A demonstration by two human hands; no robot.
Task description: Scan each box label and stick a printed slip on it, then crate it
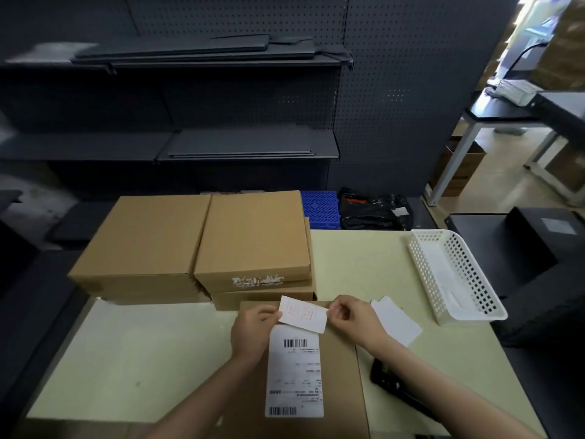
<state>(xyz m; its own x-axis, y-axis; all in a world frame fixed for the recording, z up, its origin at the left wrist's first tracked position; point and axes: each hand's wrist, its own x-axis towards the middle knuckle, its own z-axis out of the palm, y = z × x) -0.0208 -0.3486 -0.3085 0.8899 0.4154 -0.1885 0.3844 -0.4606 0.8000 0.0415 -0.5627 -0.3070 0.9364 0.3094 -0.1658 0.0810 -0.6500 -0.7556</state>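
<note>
A flat cardboard box (335, 369) lies nearest on the pale worktop (126, 353), its shipping label (295, 372) facing up. Above the label, the left hand (251, 331) and right hand (351, 318) each pinch an end of a printed slip (304, 314). A white basket (456, 277) sits at two o'clock; stacked boxes (202, 245) rise at eleven o'clock.

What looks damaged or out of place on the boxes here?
One thing stands out: the top box of the right stack has a torn white patch on its front edge, as if a label was ripped off. The slip held by both hands sits tilted above the box's label, not yet stuck down.
</note>
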